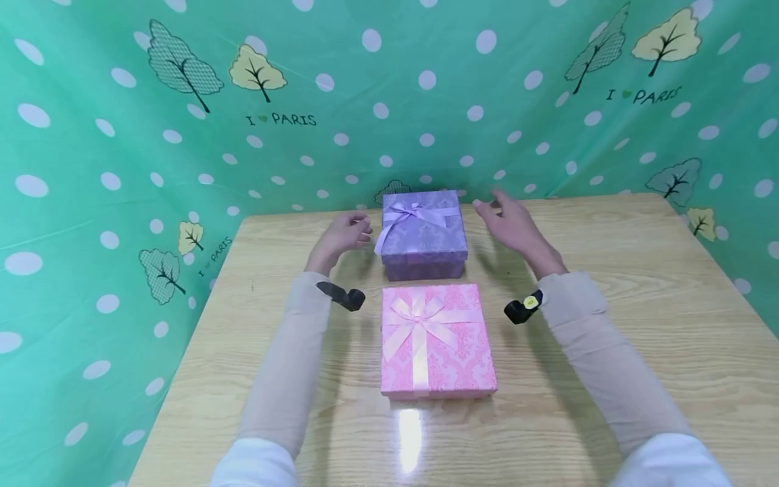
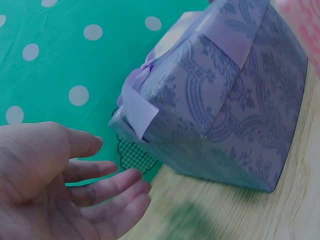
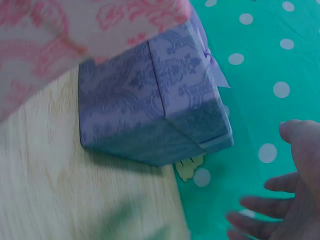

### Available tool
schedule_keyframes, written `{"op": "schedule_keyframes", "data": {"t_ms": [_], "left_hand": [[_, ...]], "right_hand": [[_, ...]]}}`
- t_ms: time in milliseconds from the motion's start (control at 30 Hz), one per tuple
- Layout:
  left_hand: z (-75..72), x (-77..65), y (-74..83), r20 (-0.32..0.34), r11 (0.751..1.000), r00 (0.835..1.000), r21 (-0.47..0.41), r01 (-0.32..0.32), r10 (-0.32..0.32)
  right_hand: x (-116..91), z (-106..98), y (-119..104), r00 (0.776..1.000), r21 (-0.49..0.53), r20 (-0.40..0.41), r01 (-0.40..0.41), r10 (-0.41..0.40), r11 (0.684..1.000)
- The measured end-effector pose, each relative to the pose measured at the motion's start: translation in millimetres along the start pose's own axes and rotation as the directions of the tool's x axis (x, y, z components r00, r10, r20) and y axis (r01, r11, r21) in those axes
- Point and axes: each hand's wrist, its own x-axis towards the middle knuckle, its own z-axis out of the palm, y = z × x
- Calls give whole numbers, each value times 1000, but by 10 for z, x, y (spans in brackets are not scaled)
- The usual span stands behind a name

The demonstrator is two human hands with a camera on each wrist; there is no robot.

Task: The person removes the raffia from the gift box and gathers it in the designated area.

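Table edge (image 1: 596, 200), hands (image 1: 343, 237) (image 1: 512, 223) just off purple box (image 1: 424, 238)

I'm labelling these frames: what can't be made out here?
Inside the purple box, all views: hidden by its lid.
Part of the pink box, both wrist views: cut off by frame edges.
Part of the right hand, right wrist view: cut off by right edge.
Green smudge, left wrist view: too blurred to identify.

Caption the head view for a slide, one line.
Left hand and right hand, both empty, flank a purple gift box behind a pink gift box on a wood-grain table.
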Motion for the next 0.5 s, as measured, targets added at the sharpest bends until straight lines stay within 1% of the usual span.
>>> {"op": "schedule_keyframes", "data": {"t_ms": [33,100,200,333,400,500], "left_hand": [[16,7,2,22,999,1000,-53,7,-6],[45,21,4,51,995,999,-100,19,-14],[83,43,1,83,994,996,-107,34,-26],[120,72,-6,116,995,993,-90,44,-34],[136,86,-12,128,995,991,-94,43,-30],[147,96,-19,138,995,990,-91,32,-19]], "right_hand": [[10,21,-6,1000,31,10,-1,1,1000],[27,68,-14,999,76,32,-12,10,997],[49,143,-17,997,138,73,-37,27,990],[71,237,-15,989,241,134,-87,56,967],[78,275,-23,986,276,155,-102,61,956],[87,315,-40,983,284,168,-118,71,951]]}}
